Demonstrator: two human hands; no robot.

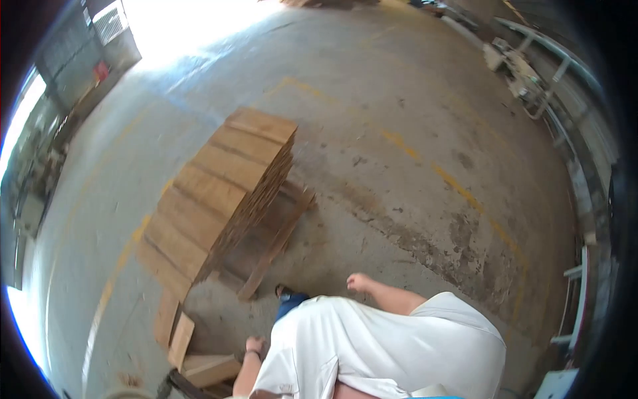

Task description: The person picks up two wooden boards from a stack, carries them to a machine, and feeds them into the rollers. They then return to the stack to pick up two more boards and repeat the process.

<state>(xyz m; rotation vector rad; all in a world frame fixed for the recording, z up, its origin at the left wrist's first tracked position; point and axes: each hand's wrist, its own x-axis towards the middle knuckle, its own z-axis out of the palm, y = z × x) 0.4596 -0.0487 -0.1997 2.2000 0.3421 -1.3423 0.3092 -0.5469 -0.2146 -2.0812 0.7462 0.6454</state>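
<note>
My left hand (pixel 255 344) hangs low beside my body, with a dark band at the wrist. Its fingers look loosely curled, and I see nothing in them. Nearest to it are loose wooden boards (pixel 211 370) at the lower left. My right hand (pixel 359 282) is held in front of my white shirt over the floor, fingers curled in and no object visible. Ahead and to the left stands a long stack of brown wooden panels (pixel 219 179), laid in overlapping rows. Neither hand touches it.
Under the stack's right side is a wooden support (pixel 276 249), close to my foot (pixel 284 290). The concrete floor (pixel 372 173) has worn yellow lines and dark patches. Metal railing (pixel 561 70) and equipment line the right wall. Bright light comes from an opening at the top left.
</note>
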